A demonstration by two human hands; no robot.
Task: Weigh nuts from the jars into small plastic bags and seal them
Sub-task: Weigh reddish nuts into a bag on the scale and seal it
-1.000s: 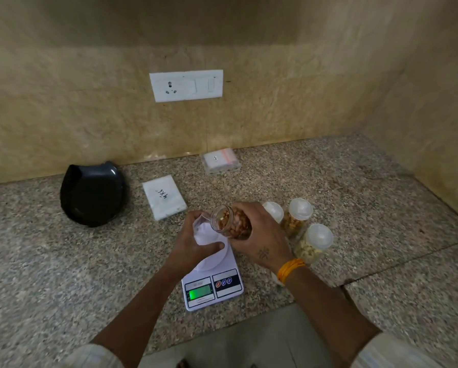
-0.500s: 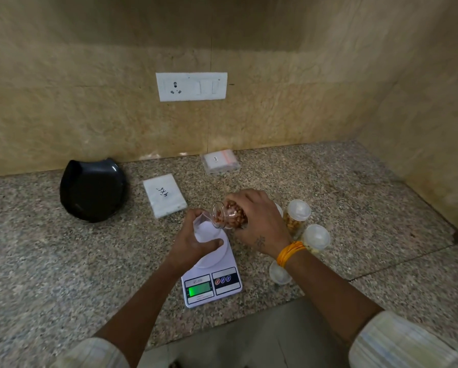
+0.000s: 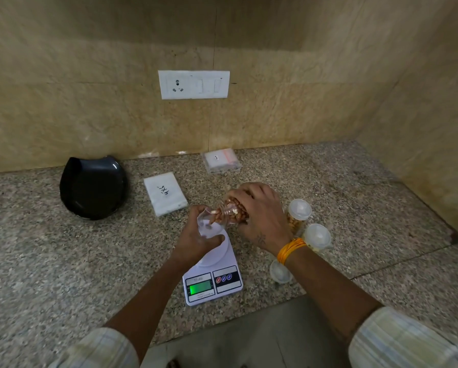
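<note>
Jars [image 3: 299, 214] stand capped behind right hand [image 3: 259, 216]; plate [image 3: 92, 187] far left.

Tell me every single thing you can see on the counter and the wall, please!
Scale: 1, white, green display, counter front.
Small plastic bag: 1, clear, over the scale.
Tilted jar: 1, clear, brown nuts, pouring into bag.
Lidded jars: 2, white lids, right.
Loose lid: 1, white, beside scale.
Bag packs: 2, white and clear, behind.
Plate: 1, black, left.
Socket plate: 1, white, wall.
Left hand: holds bag.
Right hand: grips tilted jar.
</note>
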